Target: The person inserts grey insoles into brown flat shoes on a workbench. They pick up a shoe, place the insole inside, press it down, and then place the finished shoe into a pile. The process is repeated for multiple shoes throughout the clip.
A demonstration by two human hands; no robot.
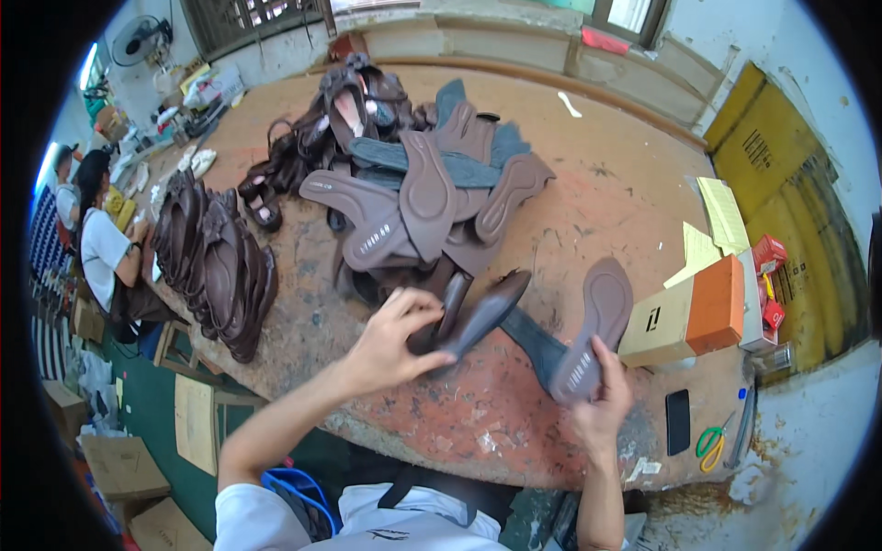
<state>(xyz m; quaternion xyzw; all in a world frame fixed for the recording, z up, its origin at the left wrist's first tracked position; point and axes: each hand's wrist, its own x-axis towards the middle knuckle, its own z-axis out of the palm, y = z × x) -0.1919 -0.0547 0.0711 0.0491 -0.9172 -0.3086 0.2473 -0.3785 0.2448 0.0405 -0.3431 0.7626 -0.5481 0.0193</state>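
Observation:
My left hand (384,347) is closed on a dark brown shoe (489,314) by its heel end, just above the worktable's near part; the shoe's toe points away to the right. Between the thumb and fingers of my right hand (606,402) is a brown insole (604,298), gripped at its printed heel end and standing up at a tilt. A dark grey insole (536,347) lies between the two hands, partly behind the brown one. Beyond my left hand rises a loose heap of brown insoles (430,207) and grey ones (459,171).
Dark brown shoes (228,275) stand stacked at the left, with more shoes (354,106) behind the heap. At the right are an orange-and-cream box (689,312), yellow papers (723,216), a phone (677,422) and scissors (710,447). Two people (106,243) are at the far left.

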